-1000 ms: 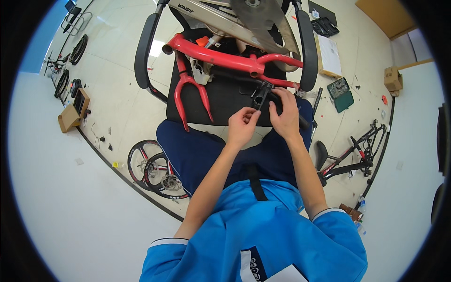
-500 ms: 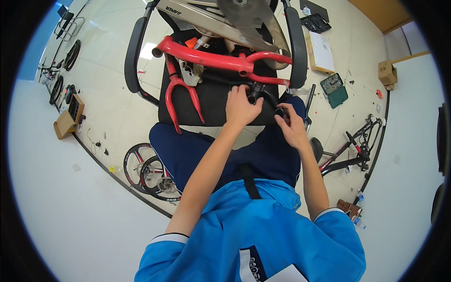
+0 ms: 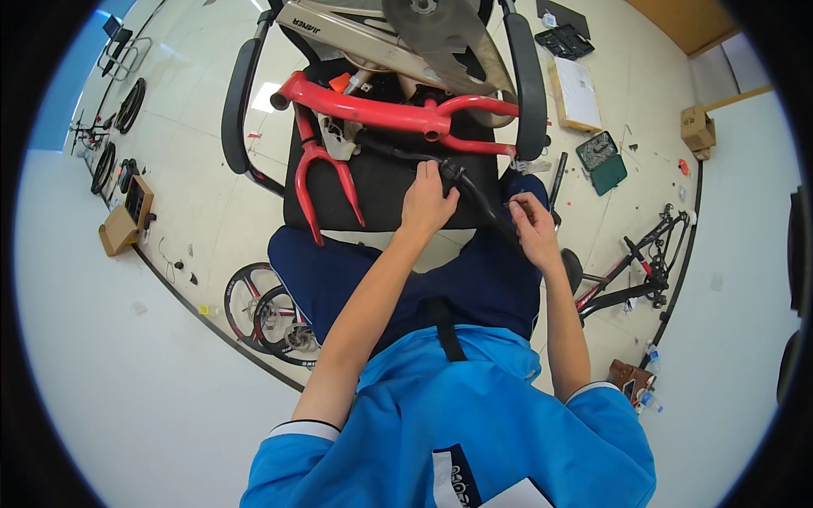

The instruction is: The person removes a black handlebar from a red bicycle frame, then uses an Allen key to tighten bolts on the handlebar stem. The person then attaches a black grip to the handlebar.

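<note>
A black bicycle handlebar [image 3: 481, 201] with a stem clamp [image 3: 451, 171] at its middle lies over the seat of a black office chair. My left hand [image 3: 429, 199] is closed round the bar just left of the clamp. Beside the bar's right part, my right hand [image 3: 533, 230] pinches thumb and fingertips together, on something thin and dark too small to make out. Beyond the handlebar lies a red bicycle frame [image 3: 364, 107], with a red fork [image 3: 315, 152] to its left on the seat [image 3: 389, 203].
A beige frame [image 3: 364, 46] and a grey metal disc-like part lie at the chair's far side, between two armrests [image 3: 531, 93]. Wheels [image 3: 262, 309] stand at left, a black frame [image 3: 635, 262] at right. A green case [image 3: 603, 161] lies open on the floor.
The handlebar has turned, so its right part now slants down toward my legs. My right hand has come off the bar and moved slightly right and down; my left hand has shifted slightly.
</note>
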Demonstrator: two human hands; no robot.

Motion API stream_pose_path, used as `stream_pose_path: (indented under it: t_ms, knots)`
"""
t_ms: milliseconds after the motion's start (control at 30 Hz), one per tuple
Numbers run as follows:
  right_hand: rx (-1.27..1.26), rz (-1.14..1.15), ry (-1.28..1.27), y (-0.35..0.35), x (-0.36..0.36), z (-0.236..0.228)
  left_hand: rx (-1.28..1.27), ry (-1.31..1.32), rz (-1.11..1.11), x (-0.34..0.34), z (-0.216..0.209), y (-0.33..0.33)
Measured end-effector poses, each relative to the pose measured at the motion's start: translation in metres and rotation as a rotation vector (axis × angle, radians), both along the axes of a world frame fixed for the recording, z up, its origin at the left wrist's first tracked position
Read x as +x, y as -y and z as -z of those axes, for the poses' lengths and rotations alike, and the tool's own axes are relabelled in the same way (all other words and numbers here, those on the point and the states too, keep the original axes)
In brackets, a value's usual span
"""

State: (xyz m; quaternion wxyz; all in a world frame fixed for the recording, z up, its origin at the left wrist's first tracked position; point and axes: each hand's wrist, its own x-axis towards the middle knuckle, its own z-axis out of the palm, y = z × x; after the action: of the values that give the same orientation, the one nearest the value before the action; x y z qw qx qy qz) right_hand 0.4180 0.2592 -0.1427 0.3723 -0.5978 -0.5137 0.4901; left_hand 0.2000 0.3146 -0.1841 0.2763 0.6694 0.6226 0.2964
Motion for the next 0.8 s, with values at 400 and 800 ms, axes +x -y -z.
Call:
stream_pose_path:
  t_ms: [400,800]
  knots:
    - [0.15,-0.303,-0.072,-0.027,-0.058,-0.07,0.196,0.42,0.016,-0.051,-0.056,0.064]
    - [0.333,-0.705,0.046,-0.04,-0.074,-0.144,0.214,0.793,0.189,-0.068,-0.104,0.083]
